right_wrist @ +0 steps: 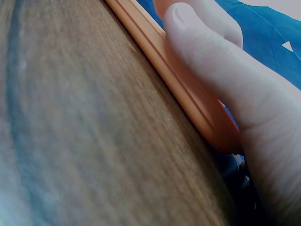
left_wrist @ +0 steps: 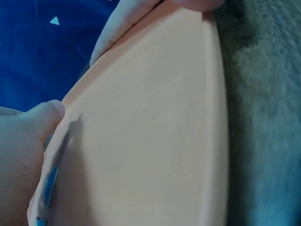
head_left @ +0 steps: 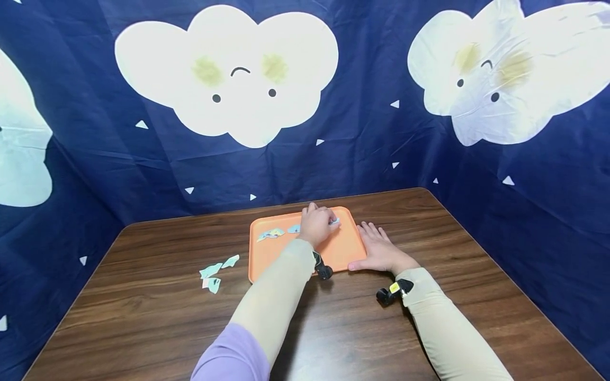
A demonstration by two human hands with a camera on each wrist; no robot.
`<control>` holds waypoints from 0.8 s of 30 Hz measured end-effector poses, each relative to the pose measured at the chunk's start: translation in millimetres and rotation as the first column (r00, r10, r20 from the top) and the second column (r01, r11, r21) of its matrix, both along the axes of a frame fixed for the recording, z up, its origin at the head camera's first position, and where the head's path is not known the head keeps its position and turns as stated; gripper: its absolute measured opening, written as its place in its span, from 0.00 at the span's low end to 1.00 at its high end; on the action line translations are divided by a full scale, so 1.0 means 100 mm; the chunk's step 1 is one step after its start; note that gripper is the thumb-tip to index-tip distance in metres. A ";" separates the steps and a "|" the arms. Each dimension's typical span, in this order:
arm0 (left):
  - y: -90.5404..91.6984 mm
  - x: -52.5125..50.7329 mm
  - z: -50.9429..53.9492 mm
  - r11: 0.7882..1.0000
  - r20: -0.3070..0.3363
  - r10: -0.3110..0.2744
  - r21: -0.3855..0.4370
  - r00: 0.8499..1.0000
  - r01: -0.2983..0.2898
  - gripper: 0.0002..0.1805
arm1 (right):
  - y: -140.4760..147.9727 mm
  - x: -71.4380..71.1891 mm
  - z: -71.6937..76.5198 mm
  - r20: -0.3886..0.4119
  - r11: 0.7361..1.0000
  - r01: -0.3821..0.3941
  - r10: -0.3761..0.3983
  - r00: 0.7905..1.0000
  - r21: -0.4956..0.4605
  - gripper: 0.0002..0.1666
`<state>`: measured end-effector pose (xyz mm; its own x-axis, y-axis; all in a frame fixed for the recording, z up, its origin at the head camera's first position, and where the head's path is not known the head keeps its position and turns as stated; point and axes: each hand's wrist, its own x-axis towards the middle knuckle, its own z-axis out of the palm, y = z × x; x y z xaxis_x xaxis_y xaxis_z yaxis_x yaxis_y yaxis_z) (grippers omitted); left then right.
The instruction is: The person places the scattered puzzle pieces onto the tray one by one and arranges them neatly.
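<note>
Left hand [head_left: 315, 225] held low over the far part of the orange tray [head_left: 348, 247], fingers bent downward; a scrap [head_left: 336, 220] is seen right at the fingertips, though whether it is pinched or only pressed cannot be told. Right hand [head_left: 378, 251] laid with fingers straight and spread at the tray's right edge, thumb on the near rim; the tray is judged to be steadied by it. Progress judged partway: a row of pale, torn-looking scraps is set along the tray's far half, while others are left on the wooden surface [head_left: 143, 296] beyond the tray's left side. Near half of the tray, where visible, is bare. Counts: one tray; two hands; two wrist cameras, left [head_left: 323, 269] and right [head_left: 388, 296]. On the tray, three spots of scraps are made out: a left cluster [head_left: 274, 233], seemingly of two or more overlapped pieces; a middle scrap [head_left: 294, 229], partly covered by the left hand; and the one at the fingertips. Others may be hidden. Off the tray, three are counted: a long scrap [head_left: 211, 271], a slim scrap [head_left: 231, 261] nearest the tray, and a lower scrap [head_left: 214, 285], which may be two pieces touching.
</note>
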<state>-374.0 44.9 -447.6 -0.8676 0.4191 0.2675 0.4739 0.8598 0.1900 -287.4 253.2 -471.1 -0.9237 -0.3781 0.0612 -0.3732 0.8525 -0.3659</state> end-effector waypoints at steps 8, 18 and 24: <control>0.07 -0.01 -0.10 0.995 -0.013 -0.009 -0.097 1.000 0.008 0.13 | 0.01 -0.01 -0.01 0.004 1.000 0.002 -0.002 1.000 0.007 0.77; 0.10 0.01 -0.11 0.991 -0.040 0.050 -0.121 0.998 -0.055 0.13 | -0.02 -0.01 0.01 0.020 1.000 -0.002 0.002 1.000 0.003 0.77; 0.04 -0.01 -0.04 0.997 -0.102 0.076 0.028 0.992 -0.073 0.12 | -0.01 -0.02 0.01 0.020 1.000 0.010 -0.011 1.000 0.025 0.77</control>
<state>-375.4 48.8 -451.7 -0.8636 0.3467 0.3660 0.4269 0.8891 0.1650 -289.2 252.5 -470.0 -0.9286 -0.3697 0.0334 -0.3571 0.8652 -0.3519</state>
